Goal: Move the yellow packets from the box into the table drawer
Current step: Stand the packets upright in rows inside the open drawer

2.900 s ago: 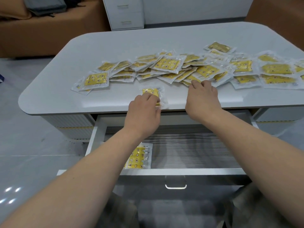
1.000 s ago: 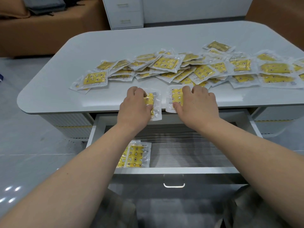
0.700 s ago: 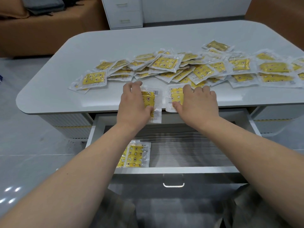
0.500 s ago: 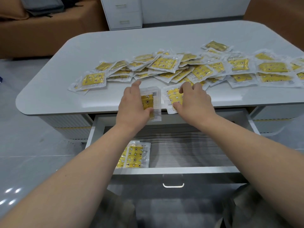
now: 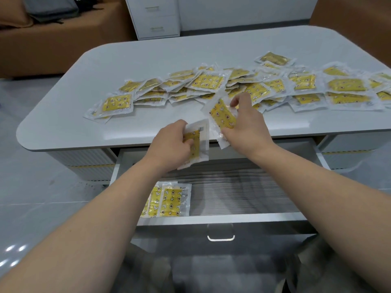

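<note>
Several yellow packets (image 5: 208, 82) in clear wrap lie spread across the grey-white table (image 5: 148, 58). My left hand (image 5: 171, 145) grips one packet (image 5: 198, 144) at the table's front edge, over the open drawer (image 5: 232, 216). My right hand (image 5: 245, 125) pinches a second packet (image 5: 222, 118), tilted and lifted off the tabletop. Two packets (image 5: 169, 201) lie in the drawer's front left corner. No box is in view.
The drawer front with its metal handle (image 5: 220, 237) juts toward me. A white drawer cabinet (image 5: 154, 17) and a brown sofa (image 5: 53, 43) stand behind the table. Grey tiled floor lies to the left.
Both hands slid a packet each to the table's front edge, closed on them and lifted them. A second packet has appeared in the drawer since the earliest frame.
</note>
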{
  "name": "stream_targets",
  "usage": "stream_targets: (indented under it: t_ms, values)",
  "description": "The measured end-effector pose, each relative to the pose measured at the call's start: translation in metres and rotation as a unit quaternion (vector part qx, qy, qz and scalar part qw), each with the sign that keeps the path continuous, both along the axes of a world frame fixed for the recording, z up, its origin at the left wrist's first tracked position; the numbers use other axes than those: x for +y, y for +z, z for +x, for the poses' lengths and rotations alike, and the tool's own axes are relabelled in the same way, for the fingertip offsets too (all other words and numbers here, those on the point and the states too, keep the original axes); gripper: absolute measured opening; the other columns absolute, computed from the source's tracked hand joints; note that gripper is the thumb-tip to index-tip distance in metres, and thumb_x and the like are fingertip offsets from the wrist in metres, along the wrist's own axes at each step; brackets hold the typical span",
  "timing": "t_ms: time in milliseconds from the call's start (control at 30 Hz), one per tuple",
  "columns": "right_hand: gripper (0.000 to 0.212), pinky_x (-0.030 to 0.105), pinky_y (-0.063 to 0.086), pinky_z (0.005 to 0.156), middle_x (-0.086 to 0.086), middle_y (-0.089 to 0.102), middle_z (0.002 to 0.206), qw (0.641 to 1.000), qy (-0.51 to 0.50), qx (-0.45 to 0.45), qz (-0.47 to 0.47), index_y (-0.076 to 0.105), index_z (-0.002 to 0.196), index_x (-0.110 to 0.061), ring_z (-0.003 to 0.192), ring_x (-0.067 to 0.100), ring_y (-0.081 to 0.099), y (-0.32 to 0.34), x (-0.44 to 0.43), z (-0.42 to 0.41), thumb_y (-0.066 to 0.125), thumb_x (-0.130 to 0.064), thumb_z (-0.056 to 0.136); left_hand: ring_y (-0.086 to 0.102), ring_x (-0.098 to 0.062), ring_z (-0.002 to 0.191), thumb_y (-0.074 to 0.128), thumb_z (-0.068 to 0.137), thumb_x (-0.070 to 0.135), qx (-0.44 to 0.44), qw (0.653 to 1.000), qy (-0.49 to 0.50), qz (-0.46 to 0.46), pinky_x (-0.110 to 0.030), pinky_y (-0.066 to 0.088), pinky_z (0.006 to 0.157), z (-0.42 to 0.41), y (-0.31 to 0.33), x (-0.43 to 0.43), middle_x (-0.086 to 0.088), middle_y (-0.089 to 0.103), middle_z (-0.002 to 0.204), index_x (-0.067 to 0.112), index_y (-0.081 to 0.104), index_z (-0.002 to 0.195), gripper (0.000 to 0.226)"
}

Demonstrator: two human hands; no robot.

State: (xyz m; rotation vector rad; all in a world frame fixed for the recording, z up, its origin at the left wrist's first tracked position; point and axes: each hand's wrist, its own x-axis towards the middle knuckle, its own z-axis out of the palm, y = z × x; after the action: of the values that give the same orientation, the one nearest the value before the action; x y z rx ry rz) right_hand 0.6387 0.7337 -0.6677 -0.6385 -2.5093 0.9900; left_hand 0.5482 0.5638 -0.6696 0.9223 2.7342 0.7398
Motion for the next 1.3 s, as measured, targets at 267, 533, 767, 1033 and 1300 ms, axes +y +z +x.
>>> stream_targets:
  t_ms: [267, 533, 767, 1033, 1300]
  values:
    - [0.015, 0.026, 0.036, 0.075, -0.007, 0.058, 0.096, 0.997, 0.040, 0.038, 0.053, 0.067, 0.104, -0.017, 0.095, 0.016, 0.054, -0.001, -0.008, -0.005, 0.070, -0.023, 0.090, 0.066, -0.019, 0.092, 0.069, 0.087, 0.010, -0.158, 0.977, -0.053, -0.131, -0.037, 0.054, 0.084, 0.001, -0.005, -0.007, 0.001, 0.070, 0.096, 0.015, 0.067, 0.094, 0.009]
    - [0.020, 0.016, 0.045, 0.074, -0.012, 0.065, 0.098, 0.987, 0.108, 0.094, -0.068, 0.062, 0.111, -0.018, 0.088, 0.006, 0.059, 0.008, -0.016, -0.001, 0.070, -0.023, 0.094, 0.069, -0.016, 0.085, 0.072, 0.089, 0.017, -0.178, 0.949, -0.067, -0.251, -0.030, 0.058, 0.074, -0.007, -0.045, -0.013, 0.002, 0.072, 0.099, 0.022, 0.070, 0.110, 0.021]
    - [0.036, 0.025, 0.047, 0.075, -0.010, 0.062, 0.102, 0.972, 0.216, -0.085, 0.034, 0.061, 0.121, -0.024, 0.093, 0.013, 0.060, 0.004, -0.014, 0.009, 0.076, -0.031, 0.089, 0.058, -0.023, 0.114, 0.070, 0.091, 0.021, -0.171, 0.934, -0.086, -0.300, -0.031, 0.048, 0.093, -0.010, -0.077, -0.019, -0.002, 0.059, 0.129, 0.018, 0.056, 0.137, 0.048]
    - [0.024, 0.033, 0.049, 0.080, -0.004, 0.068, 0.107, 0.912, 0.284, -0.281, 0.094, 0.068, 0.114, -0.020, 0.097, 0.017, 0.061, -0.025, -0.009, 0.008, 0.071, -0.031, 0.092, 0.060, -0.021, 0.093, 0.074, 0.082, 0.029, -0.078, 0.926, -0.095, -0.356, -0.029, 0.050, 0.072, -0.008, -0.087, -0.017, 0.002, 0.062, 0.108, 0.023, 0.058, 0.122, 0.043]
    - [0.022, 0.033, 0.056, 0.084, -0.002, 0.072, 0.106, 0.904, 0.271, -0.331, -0.004, 0.072, 0.113, -0.017, 0.096, 0.016, 0.067, -0.057, -0.019, 0.000, 0.070, -0.023, 0.092, 0.059, -0.023, 0.107, 0.078, 0.077, 0.047, -0.017, 0.910, -0.107, -0.400, -0.036, 0.053, 0.082, -0.004, -0.085, -0.022, -0.001, 0.053, 0.124, 0.025, 0.049, 0.134, 0.068]
